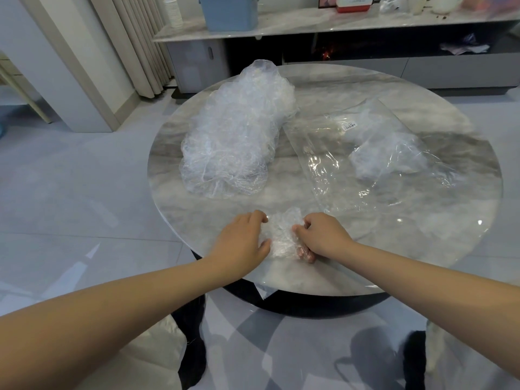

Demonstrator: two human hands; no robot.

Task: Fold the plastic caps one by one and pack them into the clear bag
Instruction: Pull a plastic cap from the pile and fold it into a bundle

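Both grips, left hand (243, 240) and right hand (323, 235), pinch plastic cap (282, 235); cap pile (236, 136), clear bag (380, 153) behind

Round table (323, 280): pile of caps (236, 136) far left, clear bag (374, 159) to its right w/ folded caps (385, 153) inside. One cap (282, 235) at near edge, btwn left hand (242, 243) & right hand (323, 237). Shelf unit (337, 21) behind table.

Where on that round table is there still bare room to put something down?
Bare marble shows along the far rim, behind the clear bag, and in the strip between it and the pile of caps. The near edge is crowded by both hands and the cap.
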